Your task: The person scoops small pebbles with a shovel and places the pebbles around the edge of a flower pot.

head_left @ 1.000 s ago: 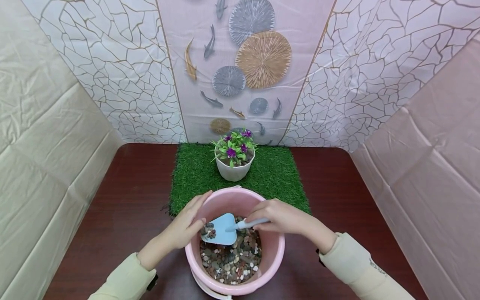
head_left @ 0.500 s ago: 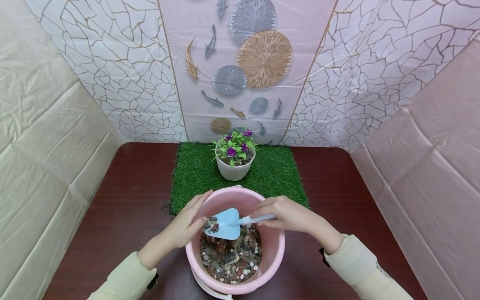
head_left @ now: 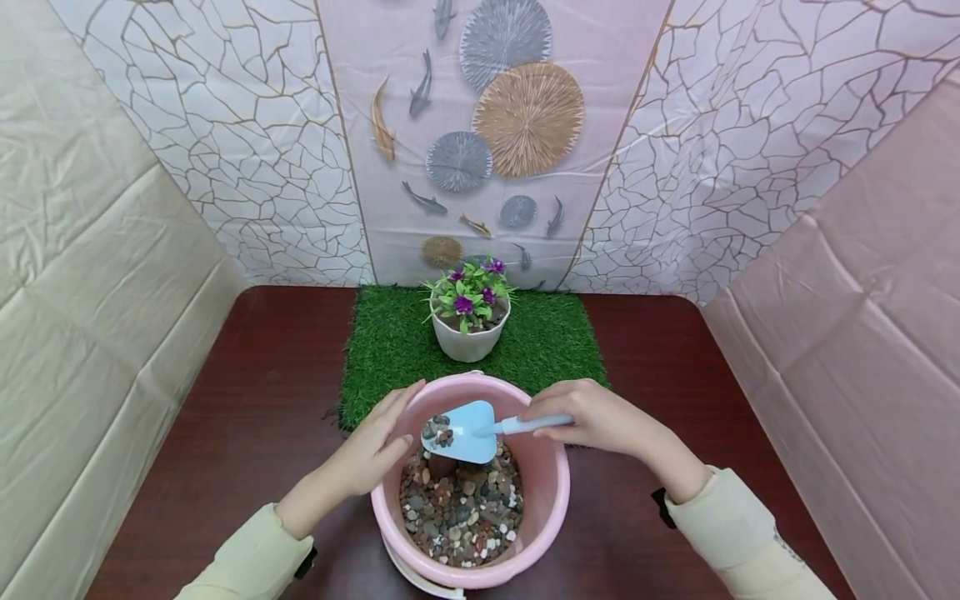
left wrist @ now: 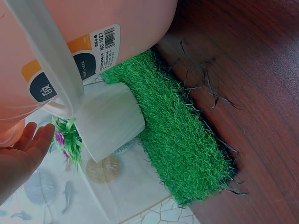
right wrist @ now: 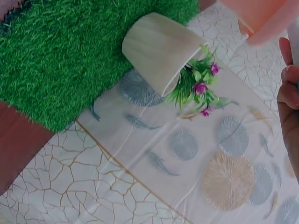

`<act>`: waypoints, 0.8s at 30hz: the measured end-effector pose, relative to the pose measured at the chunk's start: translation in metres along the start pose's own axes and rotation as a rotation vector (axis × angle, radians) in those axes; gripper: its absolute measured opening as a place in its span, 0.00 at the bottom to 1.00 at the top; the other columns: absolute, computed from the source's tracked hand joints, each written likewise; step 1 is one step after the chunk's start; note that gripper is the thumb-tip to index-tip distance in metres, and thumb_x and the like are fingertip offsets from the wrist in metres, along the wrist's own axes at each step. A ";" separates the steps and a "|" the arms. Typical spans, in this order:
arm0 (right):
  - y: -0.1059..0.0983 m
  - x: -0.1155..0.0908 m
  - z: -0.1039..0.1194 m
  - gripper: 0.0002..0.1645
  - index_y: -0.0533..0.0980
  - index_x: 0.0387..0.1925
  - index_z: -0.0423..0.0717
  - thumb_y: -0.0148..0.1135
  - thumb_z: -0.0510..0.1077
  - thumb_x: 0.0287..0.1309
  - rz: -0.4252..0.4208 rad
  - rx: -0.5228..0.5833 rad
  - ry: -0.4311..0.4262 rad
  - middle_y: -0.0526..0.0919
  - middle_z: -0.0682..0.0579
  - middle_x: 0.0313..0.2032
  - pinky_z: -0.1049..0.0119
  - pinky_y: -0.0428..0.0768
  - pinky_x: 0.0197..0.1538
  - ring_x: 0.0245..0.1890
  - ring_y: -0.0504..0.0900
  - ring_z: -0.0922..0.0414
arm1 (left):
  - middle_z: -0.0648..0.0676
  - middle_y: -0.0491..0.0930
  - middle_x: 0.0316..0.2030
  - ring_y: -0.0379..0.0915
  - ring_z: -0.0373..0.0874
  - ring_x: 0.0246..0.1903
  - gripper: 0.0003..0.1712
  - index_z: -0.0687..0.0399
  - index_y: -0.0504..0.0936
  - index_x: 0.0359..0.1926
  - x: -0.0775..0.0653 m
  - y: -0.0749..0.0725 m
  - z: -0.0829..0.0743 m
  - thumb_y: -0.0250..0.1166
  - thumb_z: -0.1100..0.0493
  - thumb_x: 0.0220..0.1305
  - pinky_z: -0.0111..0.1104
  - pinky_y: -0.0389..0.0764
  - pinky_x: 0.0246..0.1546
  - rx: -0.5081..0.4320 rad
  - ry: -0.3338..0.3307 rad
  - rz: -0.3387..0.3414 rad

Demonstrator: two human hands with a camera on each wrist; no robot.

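In the head view my right hand (head_left: pixel 596 414) grips the pale handle of a small blue shovel (head_left: pixel 471 432) above the pink bucket (head_left: pixel 558 508). A few pebbles (head_left: pixel 437 431) lie on the left end of the shovel's blade. Below it, a layer of mixed pebbles (head_left: pixel 465 508) covers the bucket's bottom. My left hand (head_left: pixel 371 446) rests on the bucket's left rim, fingers extended and thumb over the inside. In the left wrist view these fingers (left wrist: pixel 35 142) touch the rim. The right wrist view catches only part of my right hand (right wrist: pixel 289 93) at its edge.
Behind the bucket, a white pot (head_left: pixel 468 342) with a purple-flowered plant (head_left: pixel 472 293) stands on a green turf mat (head_left: pixel 558 333). The dark wooden table (head_left: pixel 277 358) is bordered by cloth walls. The bucket's white handle (head_left: pixel 423 583) hangs down at its front.
My right hand has lifted the shovel and drawn it rightward, away from my left hand, with the pebbles still on its blade. The left hand has stayed on the rim.
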State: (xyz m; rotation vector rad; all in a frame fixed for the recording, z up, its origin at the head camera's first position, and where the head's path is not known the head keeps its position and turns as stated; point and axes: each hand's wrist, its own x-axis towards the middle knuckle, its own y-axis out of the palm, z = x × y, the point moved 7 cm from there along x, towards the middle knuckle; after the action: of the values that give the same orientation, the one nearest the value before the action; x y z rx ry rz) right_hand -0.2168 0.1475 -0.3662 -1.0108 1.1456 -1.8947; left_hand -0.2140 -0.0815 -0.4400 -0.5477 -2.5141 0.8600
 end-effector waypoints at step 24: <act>-0.044 -0.013 -0.034 0.14 0.85 0.37 0.45 0.71 0.33 0.43 -0.151 -0.014 0.155 0.87 0.51 0.35 0.66 0.82 0.36 0.35 0.84 0.58 | 0.62 0.67 0.61 0.65 0.55 0.60 0.40 0.60 0.54 0.71 0.000 -0.001 -0.001 0.52 0.66 0.56 0.53 0.69 0.59 -0.005 -0.016 0.005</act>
State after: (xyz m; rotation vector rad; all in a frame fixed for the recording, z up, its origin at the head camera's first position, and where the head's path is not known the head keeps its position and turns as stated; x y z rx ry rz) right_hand -0.2480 0.1874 -0.3396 -0.9965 1.2001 -2.1187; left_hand -0.2141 -0.0819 -0.4389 -0.5513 -2.5313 0.8635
